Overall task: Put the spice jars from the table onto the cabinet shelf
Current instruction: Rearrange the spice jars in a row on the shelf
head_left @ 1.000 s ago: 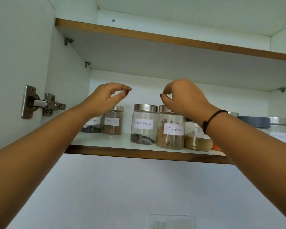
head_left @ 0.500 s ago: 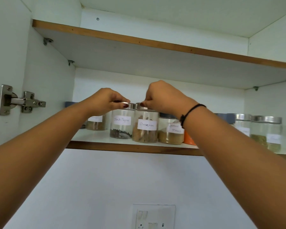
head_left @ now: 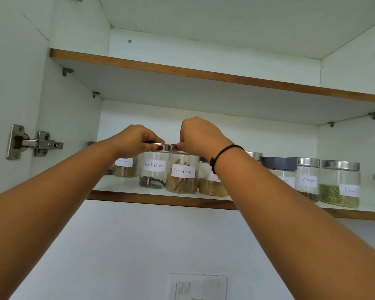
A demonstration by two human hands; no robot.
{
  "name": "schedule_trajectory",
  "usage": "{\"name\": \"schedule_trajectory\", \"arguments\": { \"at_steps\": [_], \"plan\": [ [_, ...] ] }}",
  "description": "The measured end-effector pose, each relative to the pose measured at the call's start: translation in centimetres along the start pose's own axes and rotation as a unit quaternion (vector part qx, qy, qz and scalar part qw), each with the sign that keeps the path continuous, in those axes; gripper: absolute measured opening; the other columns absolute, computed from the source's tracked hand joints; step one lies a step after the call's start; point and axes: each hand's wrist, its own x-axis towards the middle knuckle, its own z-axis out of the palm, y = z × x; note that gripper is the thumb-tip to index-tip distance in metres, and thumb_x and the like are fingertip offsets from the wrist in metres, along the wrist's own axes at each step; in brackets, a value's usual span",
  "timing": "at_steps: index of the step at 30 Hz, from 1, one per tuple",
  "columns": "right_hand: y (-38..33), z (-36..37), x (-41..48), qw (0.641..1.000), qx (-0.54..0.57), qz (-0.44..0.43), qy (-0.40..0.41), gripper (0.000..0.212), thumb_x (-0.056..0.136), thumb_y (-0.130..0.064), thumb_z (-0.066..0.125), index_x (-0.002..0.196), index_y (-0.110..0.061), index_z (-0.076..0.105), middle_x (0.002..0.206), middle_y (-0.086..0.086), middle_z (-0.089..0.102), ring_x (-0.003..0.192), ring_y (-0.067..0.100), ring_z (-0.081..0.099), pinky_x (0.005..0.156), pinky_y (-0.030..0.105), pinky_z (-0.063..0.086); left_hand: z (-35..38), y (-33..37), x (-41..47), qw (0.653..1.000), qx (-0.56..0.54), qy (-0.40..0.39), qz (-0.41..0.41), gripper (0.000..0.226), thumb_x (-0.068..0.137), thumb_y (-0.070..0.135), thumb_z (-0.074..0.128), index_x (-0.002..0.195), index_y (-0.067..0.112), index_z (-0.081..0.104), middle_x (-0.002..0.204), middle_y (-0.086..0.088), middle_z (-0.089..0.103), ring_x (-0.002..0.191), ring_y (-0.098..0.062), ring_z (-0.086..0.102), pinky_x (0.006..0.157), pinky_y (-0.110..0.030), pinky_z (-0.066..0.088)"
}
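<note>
Lids of two spice jars gripped on the lower cabinet shelf [head_left: 160, 200].
Door hinge [head_left: 34, 142] at far left; left hand [head_left: 136, 138] curled over the lid of the Black Pepper jar [head_left: 153, 172]; right hand [head_left: 198, 135], black wrist cord [head_left: 224, 150], pinching the lid of the Cinnamon jar [head_left: 183, 176] just beside it, both upright near the front edge; Cloves jar [head_left: 308, 180] and jar of green seeds [head_left: 339, 187] further right.

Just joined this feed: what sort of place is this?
Probably a home kitchen: a wall cabinet shelf lined with hand-labelled jars, such as the Black Pepper jar and Cinnamon jar, above a wall switch plate.
</note>
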Motion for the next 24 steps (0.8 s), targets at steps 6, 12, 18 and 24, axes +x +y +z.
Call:
{"name": "schedule_trajectory", "arguments": {
  "at_steps": [6, 12, 18, 24],
  "plan": [
    [-0.4, 0.6, 0.7, 0.999, -0.037, -0.004, 0.005, 0.032, 0.092, -0.019, 0.064, 0.065, -0.013, 0.049, 0.065, 0.002, 0.045, 0.054, 0.015, 0.042, 0.056, 0.029, 0.041, -0.3, 0.1, 0.2, 1.0, 0.02, -0.013, -0.007, 0.032, 0.096, 0.022, 0.063, 0.126, 0.014, 0.068, 0.122, -0.006, 0.071, 0.096, -0.015, 0.06, 0.084, -0.026, 0.043],
    [-0.1, 1.4, 1.4, 1.0, -0.028, -0.004, -0.003, 0.04, 0.093, -0.017, 0.062, 0.059, -0.014, 0.041, 0.064, 0.002, 0.043, 0.052, 0.015, 0.041, 0.055, 0.029, 0.041, -0.2, -0.3, 0.5, 1.0, 0.009, -0.011, -0.011, 0.032, 0.096, 0.022, 0.063, 0.126, 0.014, 0.068, 0.125, -0.006, 0.069, 0.101, -0.017, 0.061, 0.09, -0.029, 0.047],
    [0.1, 2.3, 2.4, 1.0, -0.027, -0.006, -0.005, 0.041, 0.092, -0.02, 0.064, 0.059, -0.015, 0.04, 0.062, 0.002, 0.044, 0.056, 0.018, 0.045, 0.058, 0.03, 0.043, 0.3, -0.9, 1.3, 1.0, 0.008, -0.012, -0.011, 0.032, 0.096, 0.02, 0.062, 0.127, 0.013, 0.068, 0.126, -0.007, 0.069, 0.097, -0.014, 0.059, 0.085, -0.027, 0.043],
    [0.7, 3.7, 3.6, 1.0, -0.017, -0.004, -0.019, 0.047, 0.092, -0.024, 0.065, 0.056, -0.013, 0.037, 0.059, 0.003, 0.04, 0.05, 0.016, 0.038, 0.05, 0.027, 0.036, 0.9, -2.4, 2.4, 1.0, 0.001, -0.012, -0.007, 0.031, 0.096, 0.02, 0.063, 0.126, 0.014, 0.068, 0.126, -0.005, 0.069, 0.098, -0.013, 0.06, 0.085, -0.026, 0.044]
  ]
}}
